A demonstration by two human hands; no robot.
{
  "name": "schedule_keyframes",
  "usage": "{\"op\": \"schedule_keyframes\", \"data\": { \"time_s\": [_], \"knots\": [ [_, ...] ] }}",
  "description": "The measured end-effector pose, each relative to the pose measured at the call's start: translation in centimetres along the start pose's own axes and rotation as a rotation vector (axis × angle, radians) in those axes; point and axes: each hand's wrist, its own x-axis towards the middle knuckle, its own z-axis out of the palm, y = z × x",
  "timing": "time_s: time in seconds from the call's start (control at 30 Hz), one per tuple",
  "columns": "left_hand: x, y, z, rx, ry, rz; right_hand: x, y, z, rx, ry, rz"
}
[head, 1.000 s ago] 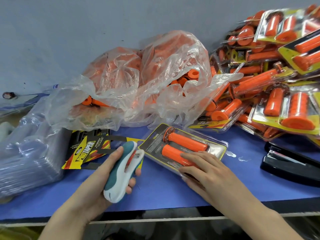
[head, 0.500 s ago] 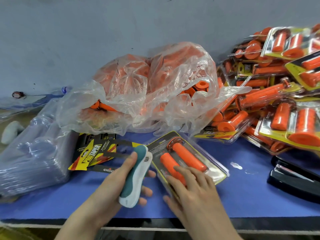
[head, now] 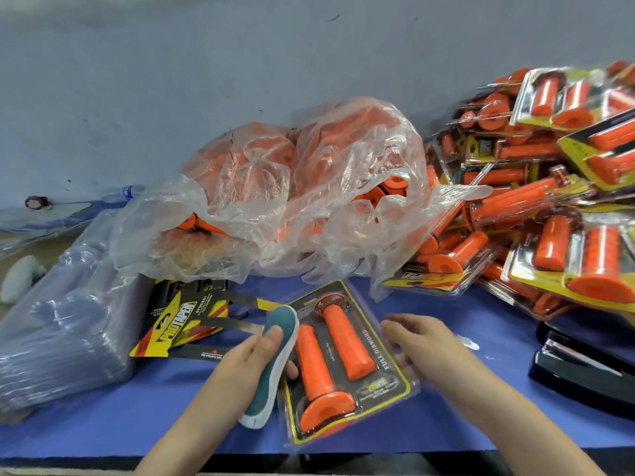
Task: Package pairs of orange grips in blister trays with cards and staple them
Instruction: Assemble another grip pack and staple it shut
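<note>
Left hand [head: 247, 367] bare, right hand [head: 421, 341] bare as well, nails short and plain; left forearm [head: 192, 431] and right forearm [head: 508, 417] uncovered all the way to the near edge.

From the pack [head: 378, 352], I read: cards [head: 178, 324] just left, trays [head: 65, 334] farther left, bag [head: 309, 201] behind, pile [head: 549, 201] behind-right, stapler [head: 584, 369] to the right.

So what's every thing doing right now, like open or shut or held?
Blister pack, lying flat, two orange grips inside.
Left hand, grips the teal stapler.
Right hand, open, fingers straight at the pack's right edge.
Plastic bag, open, loose grips inside.
Black stapler, lying untouched.
Clear trays, stacked, empty.
</note>
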Motion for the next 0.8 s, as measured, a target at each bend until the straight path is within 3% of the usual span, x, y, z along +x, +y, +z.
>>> {"op": "schedule_keyframes", "data": {
  "time_s": [0.23, 0.33, 0.47, 0.53, 0.63, 0.8],
  "knots": [
    [-0.6, 0.5, -3.1, 0.231, -0.178, 0.164, -4.7, -0.4, 0.6, 0.073, -0.503, 0.26],
    [-0.3, 0.9, -3.3, 0.216, -0.167, 0.22, -4.9, -0.2, 0.7, 0.131, -0.418, 0.322],
    [0.3, 1.8, -4.1, 0.007, 0.144, 0.237, -5.1, -0.1, 1.6, 0.312, -0.208, 0.276],
    [-0.2, 2.1, -5.3, -0.143, 0.198, 0.208, -5.4, 0.2, 2.6, 0.398, -0.106, 0.261],
    [-1.9, 1.8, -5.8, -0.255, 0.064, 0.146, -5.8, 0.5, 4.3, 0.522, -0.06, 0.268],
    [-3.7, 0.7, -4.8, -0.17, -0.233, -0.064, -6.1, 0.3, 5.9, 0.64, -0.008, 0.3]
  ]
}}
